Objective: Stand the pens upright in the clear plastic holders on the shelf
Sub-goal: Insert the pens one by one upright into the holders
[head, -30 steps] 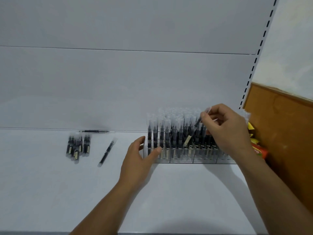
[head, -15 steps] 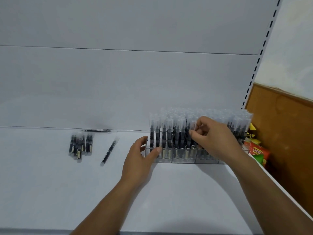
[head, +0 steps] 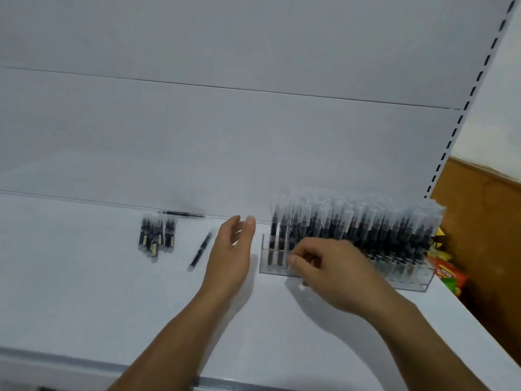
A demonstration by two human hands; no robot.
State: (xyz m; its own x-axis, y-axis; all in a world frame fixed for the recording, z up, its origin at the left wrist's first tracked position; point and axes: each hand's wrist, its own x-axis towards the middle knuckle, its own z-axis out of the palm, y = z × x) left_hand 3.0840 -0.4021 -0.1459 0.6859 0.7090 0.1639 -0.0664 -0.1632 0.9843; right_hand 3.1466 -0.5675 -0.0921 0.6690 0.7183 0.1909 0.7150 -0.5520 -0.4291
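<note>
Behind right hand (head: 332, 275), upright pens (head: 375, 224), perhaps touching

Upright pens (head: 352, 227) fill the holders (head: 408, 280) at right on the shelf (head: 84, 292); loose pens (head: 156, 238) lie left, perhaps partly stacked.

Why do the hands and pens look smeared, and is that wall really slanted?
Head view: right hand and standing pens look soft, likely motion blur; the back panel seam slants, likely from camera tilt; soft shadow beside the left hand.
</note>
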